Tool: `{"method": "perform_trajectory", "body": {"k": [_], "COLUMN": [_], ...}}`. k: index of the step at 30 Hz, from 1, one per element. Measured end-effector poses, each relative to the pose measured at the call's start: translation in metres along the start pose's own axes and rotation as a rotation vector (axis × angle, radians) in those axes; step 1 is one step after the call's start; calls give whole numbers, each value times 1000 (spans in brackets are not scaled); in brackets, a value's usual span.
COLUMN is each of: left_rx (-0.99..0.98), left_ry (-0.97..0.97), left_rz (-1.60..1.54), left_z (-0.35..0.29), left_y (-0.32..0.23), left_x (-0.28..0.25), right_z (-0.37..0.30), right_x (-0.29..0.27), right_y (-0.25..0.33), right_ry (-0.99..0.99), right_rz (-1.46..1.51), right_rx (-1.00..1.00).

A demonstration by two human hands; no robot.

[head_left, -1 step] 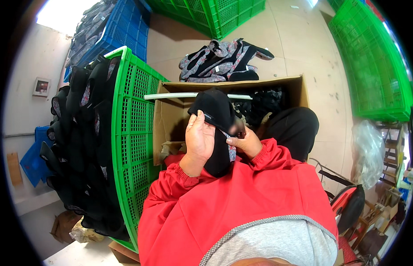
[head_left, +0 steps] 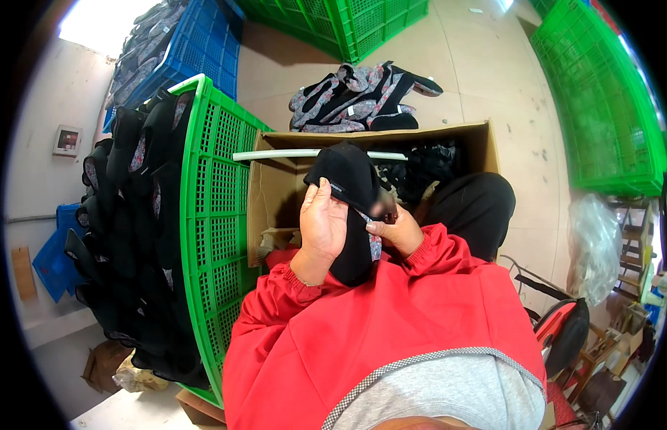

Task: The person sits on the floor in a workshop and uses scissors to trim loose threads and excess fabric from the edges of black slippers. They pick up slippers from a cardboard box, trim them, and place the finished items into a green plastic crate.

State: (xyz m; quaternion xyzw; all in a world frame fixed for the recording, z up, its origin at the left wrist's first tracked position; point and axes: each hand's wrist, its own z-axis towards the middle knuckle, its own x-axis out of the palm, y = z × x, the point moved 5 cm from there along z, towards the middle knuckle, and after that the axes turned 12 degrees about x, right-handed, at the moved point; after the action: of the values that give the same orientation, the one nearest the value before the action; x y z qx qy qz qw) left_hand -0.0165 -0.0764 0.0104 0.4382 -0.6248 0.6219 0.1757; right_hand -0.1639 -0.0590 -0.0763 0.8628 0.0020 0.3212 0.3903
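Observation:
A soft black fabric piece (head_left: 351,172) with a small printed mark and a grey-and-pink floral edge is held up over my lap. My left hand (head_left: 322,221) supports its left side, thumb and fingers closed on the rim. On the other side my right hand (head_left: 398,229) pinches the floral edge with its thumb. Something small and dark shows by my right fingers, too blurred to name. The lower part of the piece hangs down against my red apron (head_left: 391,322). Behind the piece a pale strip (head_left: 276,154) lies across an open cardboard box (head_left: 455,136).
Dark items lie inside the box. A green crate (head_left: 218,215) full of similar black pieces stands close on my left, a blue crate (head_left: 204,57) beyond it. More floral-and-black pieces (head_left: 358,100) are heaped on the floor past the box. Green crates (head_left: 606,107) stand at the right.

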Motion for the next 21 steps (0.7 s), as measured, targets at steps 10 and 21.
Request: {"method": "perform_trajectory", "body": {"k": [10, 21], "left_rx": [2, 128], "left_ry": [102, 141], "left_rz": [192, 649], "left_z": [-6, -15], "left_y": [6, -1], "left_x": [-2, 5], "right_z": [-21, -25], "right_x": [10, 9], "right_y": [18, 26], "right_ry": [-76, -393], "right_rz": [-48, -590], "right_rx": [-22, -587]}}
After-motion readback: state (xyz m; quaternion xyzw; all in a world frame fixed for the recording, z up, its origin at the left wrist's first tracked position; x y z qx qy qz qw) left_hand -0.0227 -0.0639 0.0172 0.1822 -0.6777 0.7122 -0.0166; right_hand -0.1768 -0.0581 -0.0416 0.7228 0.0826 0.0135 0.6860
